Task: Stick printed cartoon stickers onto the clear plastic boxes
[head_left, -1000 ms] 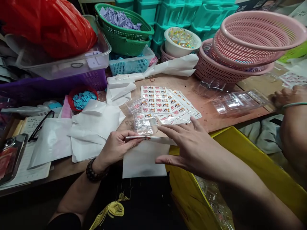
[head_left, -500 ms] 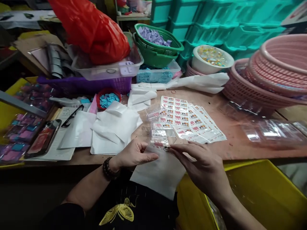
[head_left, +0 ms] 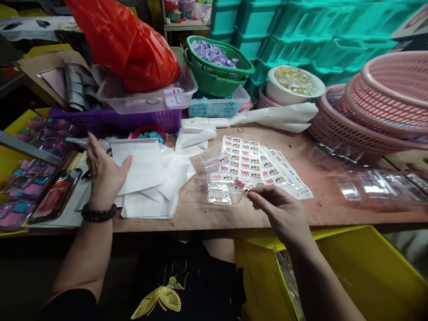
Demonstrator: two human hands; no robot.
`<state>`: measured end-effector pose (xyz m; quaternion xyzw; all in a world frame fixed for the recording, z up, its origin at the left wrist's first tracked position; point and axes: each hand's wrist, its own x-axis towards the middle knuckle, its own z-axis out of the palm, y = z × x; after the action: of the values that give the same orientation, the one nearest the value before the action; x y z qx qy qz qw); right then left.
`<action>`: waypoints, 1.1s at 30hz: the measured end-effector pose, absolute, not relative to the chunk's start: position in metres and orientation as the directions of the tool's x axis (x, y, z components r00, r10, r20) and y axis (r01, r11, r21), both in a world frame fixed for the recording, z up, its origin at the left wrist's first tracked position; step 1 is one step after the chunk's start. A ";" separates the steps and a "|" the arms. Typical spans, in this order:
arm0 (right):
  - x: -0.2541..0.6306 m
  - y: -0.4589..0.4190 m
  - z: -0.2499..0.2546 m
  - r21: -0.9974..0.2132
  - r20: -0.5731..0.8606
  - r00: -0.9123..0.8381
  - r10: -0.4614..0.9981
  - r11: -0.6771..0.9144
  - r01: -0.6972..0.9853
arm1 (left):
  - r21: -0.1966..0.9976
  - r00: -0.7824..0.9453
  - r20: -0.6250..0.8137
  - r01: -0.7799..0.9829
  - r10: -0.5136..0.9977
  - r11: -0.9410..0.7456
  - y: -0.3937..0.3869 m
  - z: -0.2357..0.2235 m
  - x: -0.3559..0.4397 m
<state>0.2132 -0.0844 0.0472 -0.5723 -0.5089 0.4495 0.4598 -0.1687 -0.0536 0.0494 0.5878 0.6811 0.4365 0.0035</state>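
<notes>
Fingers (head_left: 262, 196) of the right hand (head_left: 288, 218) pinch the edge of a printed sticker (head_left: 239, 184) by the right end of a clear plastic case (head_left: 219, 198) on the table (head_left: 187, 216). Left hand (head_left: 106, 174) has its thumb spread from extended fingers at a white sheet (head_left: 138, 162) on the left paper pile (head_left: 147, 208); contact cannot be determined. Sticker sheets (head_left: 250, 162) lie right of the case.

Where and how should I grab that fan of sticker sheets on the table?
Probably best at the far end of the sticker sheets, pinched through the stack, coming from the right. They lie flat and bunch closer together there, while the near ends splay apart; on the left, clear plastic packaging crowds their edge.
</notes>
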 end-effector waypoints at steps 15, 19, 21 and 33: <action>0.216 -0.023 0.058 -0.912 -0.394 -0.342 0.854 -0.316 0.262 | 0.546 0.242 0.502 0.656 0.830 -0.521 -0.077 -0.008 -0.016; 0.200 -0.041 0.042 -0.994 -0.035 -0.120 0.992 -0.022 0.106 | 0.577 0.298 0.493 0.591 0.818 -0.563 -0.070 -0.015 -0.014; 0.188 -0.056 0.025 -0.983 0.139 -0.008 0.990 0.139 0.122 | 0.592 0.394 0.441 0.548 0.806 -0.591 -0.067 -0.018 -0.014; 0.156 -0.079 -0.040 -0.818 0.571 0.280 0.772 0.562 0.120 | 0.541 0.467 0.357 0.602 0.809 -0.587 -0.066 -0.026 -0.009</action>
<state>0.1560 -0.0790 -0.0395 -0.4041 -0.5519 0.2359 0.6902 -0.0091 -0.0662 -0.0261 0.8390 0.4204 0.2993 0.1723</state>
